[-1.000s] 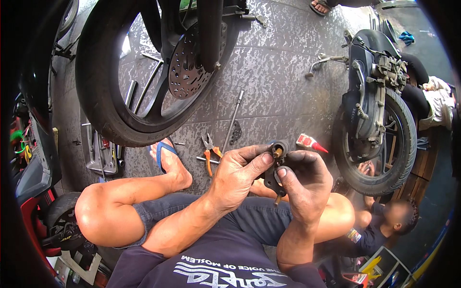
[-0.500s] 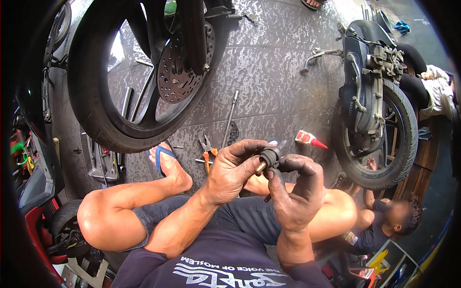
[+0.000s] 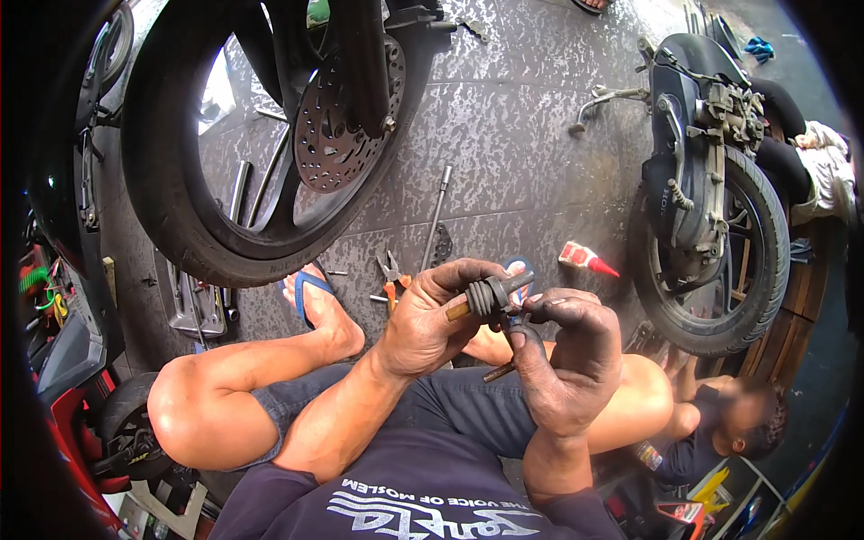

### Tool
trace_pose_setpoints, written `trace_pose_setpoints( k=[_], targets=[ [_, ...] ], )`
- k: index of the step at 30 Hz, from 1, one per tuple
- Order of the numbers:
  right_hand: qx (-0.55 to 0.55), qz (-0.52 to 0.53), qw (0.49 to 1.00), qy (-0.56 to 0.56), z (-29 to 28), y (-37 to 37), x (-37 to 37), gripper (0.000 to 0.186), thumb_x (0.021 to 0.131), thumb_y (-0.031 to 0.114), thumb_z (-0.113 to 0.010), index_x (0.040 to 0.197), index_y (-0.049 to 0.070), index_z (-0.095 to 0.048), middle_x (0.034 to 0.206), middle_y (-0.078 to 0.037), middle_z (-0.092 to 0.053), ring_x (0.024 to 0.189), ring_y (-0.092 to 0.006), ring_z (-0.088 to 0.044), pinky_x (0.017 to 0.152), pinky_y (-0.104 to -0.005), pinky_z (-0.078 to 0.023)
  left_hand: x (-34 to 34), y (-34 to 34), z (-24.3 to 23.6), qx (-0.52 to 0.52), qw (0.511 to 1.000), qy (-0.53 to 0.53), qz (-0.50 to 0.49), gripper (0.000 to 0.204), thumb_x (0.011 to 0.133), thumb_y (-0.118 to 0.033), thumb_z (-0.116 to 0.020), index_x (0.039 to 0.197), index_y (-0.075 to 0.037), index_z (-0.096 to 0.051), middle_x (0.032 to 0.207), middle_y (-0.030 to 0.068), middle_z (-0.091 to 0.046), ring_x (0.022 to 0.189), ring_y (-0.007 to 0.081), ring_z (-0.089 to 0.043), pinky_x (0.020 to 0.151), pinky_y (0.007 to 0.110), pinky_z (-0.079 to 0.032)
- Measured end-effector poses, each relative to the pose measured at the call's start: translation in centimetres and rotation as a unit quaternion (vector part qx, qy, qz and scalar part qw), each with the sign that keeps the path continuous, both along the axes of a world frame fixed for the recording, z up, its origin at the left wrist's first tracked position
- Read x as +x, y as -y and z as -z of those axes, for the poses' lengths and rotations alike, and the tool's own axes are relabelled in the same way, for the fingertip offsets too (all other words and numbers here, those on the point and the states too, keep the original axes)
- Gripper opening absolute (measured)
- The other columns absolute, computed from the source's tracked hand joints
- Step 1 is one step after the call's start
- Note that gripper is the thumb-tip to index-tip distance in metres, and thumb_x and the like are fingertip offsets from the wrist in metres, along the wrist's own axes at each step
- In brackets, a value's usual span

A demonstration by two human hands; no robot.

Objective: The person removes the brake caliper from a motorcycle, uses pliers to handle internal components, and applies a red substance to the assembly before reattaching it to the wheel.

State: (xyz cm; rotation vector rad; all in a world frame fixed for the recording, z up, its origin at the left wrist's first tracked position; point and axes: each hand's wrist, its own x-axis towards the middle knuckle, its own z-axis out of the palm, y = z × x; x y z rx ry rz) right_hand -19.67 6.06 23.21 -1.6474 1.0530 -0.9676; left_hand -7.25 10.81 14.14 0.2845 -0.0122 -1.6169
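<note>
Ribbed dark part (image 3: pixel 487 296), partly covered, sits pinched by left hand (image 3: pixel 420 322) and right hand (image 3: pixel 569 367).

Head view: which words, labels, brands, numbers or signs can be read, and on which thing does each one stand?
Wording and brands are left uncopied; only their places follow.
Dark shirt: large white lettering, readable.
Dark casing of the right motorcycle: pale lettering, small, partly unclear.
Large left tyre: sidewall lettering, too small.
Red-and-white bottle: label too small.
Sleeve patch: too blurred.
Held ribbed part: no text visible.
</note>
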Motion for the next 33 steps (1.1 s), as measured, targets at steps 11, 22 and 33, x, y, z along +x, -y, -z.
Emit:
trace_pose_setpoints(
  k=[11,22,33],
  targets=[
    [0.064,-0.02,0.997,0.042,-0.1,-0.2,-0.1,0.04,0.076,-0.015,-0.067,0.111,-0.002,-0.054,0.108,-0.016,-0.06,0.104,-0.0222,-0.059,0.094,-0.036,-0.048,0.3,0.2,-0.5,0.016,1.0,0.005,0.008,0.029,0.091,-0.004,-0.064,0.12,-0.002,-0.062,0.111,0.0125,-0.069,0.107,0.0216,-0.065,0.096,0.037,-0.052],
    [0.052,0.018,0.998,0.033,0.0,0.3,0.0,0.034,0.075,-0.02,-0.067,0.103,-0.003,-0.059,0.103,-0.013,-0.065,0.099,-0.0203,-0.063,0.091,-0.0304,-0.049,0.2,0.3,-1.2,0.03,0.999,-0.026,0.037,0.026,0.097,-0.002,-0.057,0.122,0.002,-0.061,0.114,0.0102,-0.067,0.102,0.0152,-0.065,0.088,0.029,-0.054],
    [-0.108,-0.016,0.986,-0.122,0.4,1.0,-0.5,0.033,0.071,-0.021,-0.067,0.099,-0.004,-0.064,0.098,-0.016,-0.067,0.092,-0.0259,-0.065,0.083,-0.0346,-0.052,0.6,0.5,-3.0,0.151,0.983,0.032,0.102,0.025,0.097,-0.01,-0.059,0.12,0.001,-0.061,0.091,0.0029,-0.069,0.064,0.0043,-0.063,0.051,0.019,-0.051]
  ],
)
